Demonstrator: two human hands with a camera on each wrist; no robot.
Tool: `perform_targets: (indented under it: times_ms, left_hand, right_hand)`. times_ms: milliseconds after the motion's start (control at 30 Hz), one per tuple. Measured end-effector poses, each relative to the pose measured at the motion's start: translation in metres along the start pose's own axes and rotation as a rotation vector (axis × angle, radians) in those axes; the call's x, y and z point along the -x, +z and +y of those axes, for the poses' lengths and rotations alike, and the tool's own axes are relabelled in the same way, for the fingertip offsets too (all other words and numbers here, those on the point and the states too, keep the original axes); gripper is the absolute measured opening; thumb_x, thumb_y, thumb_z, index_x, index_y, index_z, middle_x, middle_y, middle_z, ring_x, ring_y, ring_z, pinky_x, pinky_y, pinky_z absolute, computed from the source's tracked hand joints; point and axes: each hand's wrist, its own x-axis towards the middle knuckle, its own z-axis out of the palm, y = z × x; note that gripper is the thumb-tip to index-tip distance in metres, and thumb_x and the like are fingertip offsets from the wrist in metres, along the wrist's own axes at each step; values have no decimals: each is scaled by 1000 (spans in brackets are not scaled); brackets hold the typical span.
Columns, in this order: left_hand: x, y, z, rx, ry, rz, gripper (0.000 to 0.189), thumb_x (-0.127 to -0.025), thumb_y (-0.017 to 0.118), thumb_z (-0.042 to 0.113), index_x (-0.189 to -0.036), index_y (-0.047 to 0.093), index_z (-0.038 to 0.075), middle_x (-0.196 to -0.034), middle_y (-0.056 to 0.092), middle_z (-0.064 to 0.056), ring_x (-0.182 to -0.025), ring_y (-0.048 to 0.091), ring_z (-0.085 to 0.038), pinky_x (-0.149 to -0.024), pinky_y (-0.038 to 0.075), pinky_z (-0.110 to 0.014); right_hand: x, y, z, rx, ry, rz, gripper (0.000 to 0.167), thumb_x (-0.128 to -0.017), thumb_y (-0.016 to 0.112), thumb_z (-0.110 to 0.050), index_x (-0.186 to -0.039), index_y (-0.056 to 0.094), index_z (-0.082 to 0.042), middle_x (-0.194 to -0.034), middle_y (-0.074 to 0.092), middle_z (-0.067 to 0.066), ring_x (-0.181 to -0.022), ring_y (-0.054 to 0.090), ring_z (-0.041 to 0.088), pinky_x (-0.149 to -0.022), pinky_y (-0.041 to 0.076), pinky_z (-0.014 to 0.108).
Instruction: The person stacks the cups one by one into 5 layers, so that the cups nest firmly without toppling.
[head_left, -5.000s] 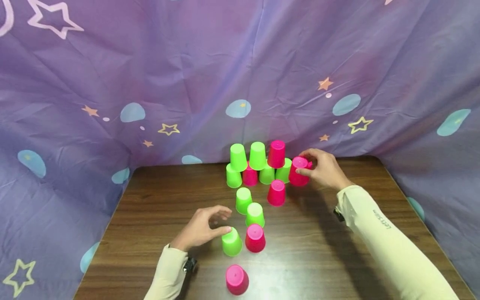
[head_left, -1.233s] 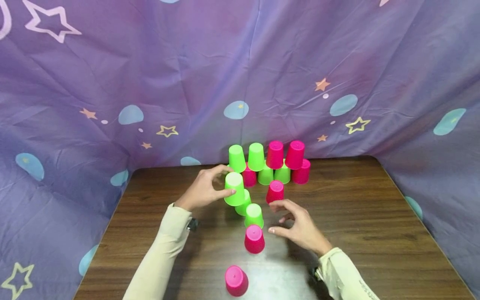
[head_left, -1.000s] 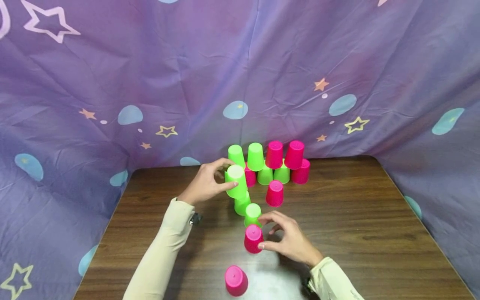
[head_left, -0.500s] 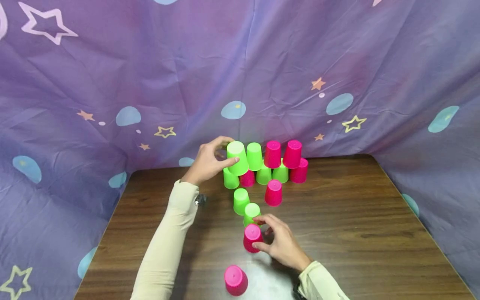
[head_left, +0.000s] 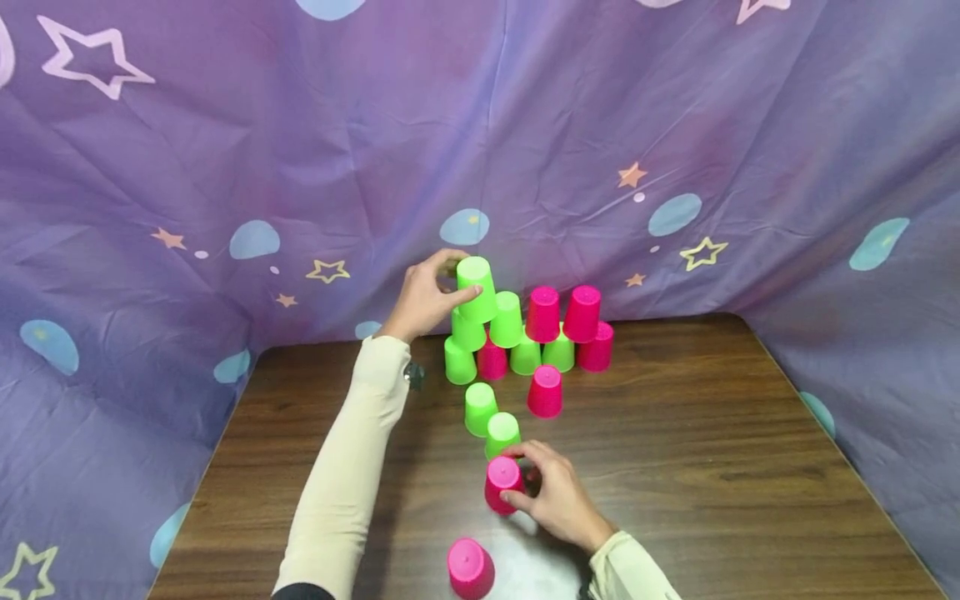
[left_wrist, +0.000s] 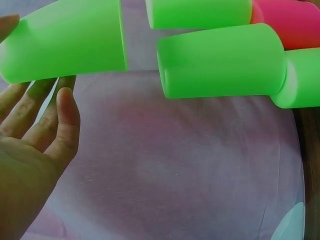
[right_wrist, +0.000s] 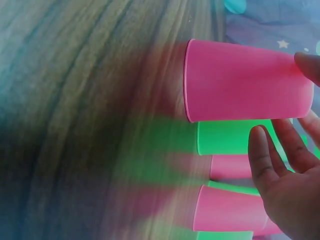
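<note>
My left hand [head_left: 423,296] pinches an upside-down green plastic cup [head_left: 477,287] between thumb and fingers. It hangs over the left end of a two-row cup stack; in the left wrist view a gap shows between this cup and the green cup [left_wrist: 222,62] below it. My right hand [head_left: 558,496] holds an upside-down pink cup [head_left: 501,483] standing near the middle of the table, thumb on the near side. In the right wrist view the pink cup [right_wrist: 245,82] has its rim close to the wood.
The stack's upper row has green [head_left: 506,319] and pink cups [head_left: 582,314], on a lower row of several [head_left: 492,358]. Loose upside-down cups stand in front: two green [head_left: 480,408], one pink [head_left: 545,392], another pink [head_left: 470,568] nearest. A purple curtain [head_left: 360,167] hangs behind the wooden table [head_left: 675,450].
My left hand has lifted the green cup from the table up over the stack's left end. My right hand has left a pink cup on the upper row's right end and taken hold of another.
</note>
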Motion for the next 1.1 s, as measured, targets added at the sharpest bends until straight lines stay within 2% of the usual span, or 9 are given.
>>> perform_targets:
  times_ms: [233, 400, 600, 800, 1000, 1100]
  left_hand:
    - [-11, 6, -4, 1, -31, 7, 48, -86, 78, 27, -129, 62, 10, -125, 71, -13, -108, 68, -31, -97, 55, -45]
    - [-15, 13, -7, -25, -52, 2, 49, -87, 77, 28, -131, 62, 11, -124, 71, -12, -112, 66, -29, -102, 51, -44]
    - [-18, 18, -10, -66, -58, 11, 50, -88, 77, 27, -132, 62, 11, -125, 72, -12, -112, 67, -28, -102, 51, -40]
    - [-18, 20, -13, -58, -85, -11, 54, -89, 76, 26, -137, 59, 9, -130, 69, -14, -115, 68, -29, -103, 52, -40]
    - [-21, 21, -14, -51, -59, 7, 63, -88, 78, 29, -143, 53, 11, -132, 68, -15, -116, 67, -30, -105, 51, -44]
    - [-19, 21, -15, -52, -70, -1, 67, -87, 78, 31, -145, 51, 13, -133, 67, -15, -119, 66, -30, -106, 50, -45]
  right_hand:
    - [1, 2, -2, -11, -19, -3, 49, -70, 87, -5, -114, 67, -16, -105, 69, -4, -87, 62, 6, -75, 57, 28]
    - [3, 3, -1, -9, 9, -25, 50, -71, 86, -4, -115, 66, -17, -107, 70, -2, -88, 62, 7, -76, 58, 31]
    - [5, 5, -4, -36, 51, -48, 50, -72, 85, -5, -116, 65, -19, -110, 69, -4, -89, 63, 9, -79, 58, 31]
    - [7, 7, -3, -30, 44, -47, 51, -72, 86, -7, -116, 65, -20, -109, 69, -5, -88, 60, 5, -78, 58, 31]
    - [5, 8, -2, -8, 22, -16, 52, -71, 88, -8, -118, 65, -14, -108, 69, -3, -90, 60, 6, -77, 57, 31]
    - [4, 7, -3, 1, 26, -23, 51, -72, 87, -10, -118, 65, -15, -108, 69, -4, -91, 60, 6, -79, 57, 32]
